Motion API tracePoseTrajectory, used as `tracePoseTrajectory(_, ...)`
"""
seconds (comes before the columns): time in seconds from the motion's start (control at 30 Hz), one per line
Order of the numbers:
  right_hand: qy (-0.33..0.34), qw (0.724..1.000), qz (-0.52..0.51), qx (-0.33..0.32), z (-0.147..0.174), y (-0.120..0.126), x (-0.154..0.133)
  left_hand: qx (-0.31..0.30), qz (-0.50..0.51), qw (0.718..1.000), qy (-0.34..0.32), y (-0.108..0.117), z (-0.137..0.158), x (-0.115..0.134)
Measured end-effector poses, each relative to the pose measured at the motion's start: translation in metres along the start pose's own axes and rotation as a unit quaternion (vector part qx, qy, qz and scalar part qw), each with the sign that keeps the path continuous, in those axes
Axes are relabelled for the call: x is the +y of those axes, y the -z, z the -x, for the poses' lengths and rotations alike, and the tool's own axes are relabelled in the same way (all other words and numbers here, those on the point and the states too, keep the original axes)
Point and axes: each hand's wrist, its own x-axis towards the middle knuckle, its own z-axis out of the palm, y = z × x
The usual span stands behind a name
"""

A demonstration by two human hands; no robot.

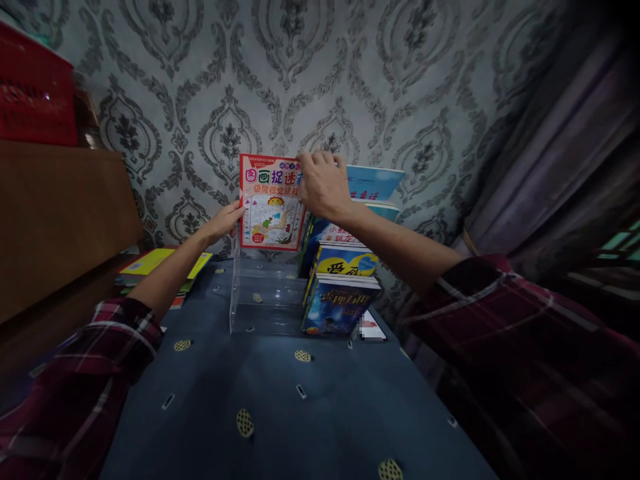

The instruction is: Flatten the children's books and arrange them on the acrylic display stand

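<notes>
A red-bordered picture book (273,213) stands upright at the back left of a clear tiered book rack (265,320). My left hand (223,223) grips its left edge, with the fingers partly behind the cover. Over its upper right corner, my right hand (325,183) is closed, the fingers bent across the top edge. To the right, the rack's tiers hold upright books: a dark blue book (340,310) in front, a yellow and blue book (343,263) behind it, and light blue books (375,183) at the back, partly hidden by my right arm.
A stack of books with a yellow top (150,262) lies at the table's left. Beyond it stand a brown wooden cabinet (65,207) and a red basket (35,93). A small white item (373,327) lies right of the rack. Patterned wall behind; a curtain (540,153) hangs at right.
</notes>
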Motion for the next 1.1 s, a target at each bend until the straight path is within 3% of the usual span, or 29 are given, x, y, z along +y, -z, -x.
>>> tracePoseTrajectory(0.17, 0.021, 0.999, -0.006, 0.034, -0.003, -0.002, 0.009, -0.006, -0.004, 1.0, 0.006, 0.0, 0.003, 0.004)
tracePoseTrajectory(0.67, -0.003, 0.997, 0.071, -0.007, 0.004, 0.005, 0.013, 0.018, -0.03, 0.999, 0.022, -0.009, 0.007, 0.01)
tracePoseTrajectory(0.87, -0.032, 0.996, 0.077, -0.029, 0.005, 0.01, 0.012, 0.067, -0.079, 0.994, 0.037, -0.013, -0.002, 0.014)
tracePoseTrajectory(1.1, -0.009, 0.998, 0.059, -0.009, 0.008, 0.011, 0.019, 0.089, -0.09, 0.989, 0.069, -0.016, -0.01, 0.016)
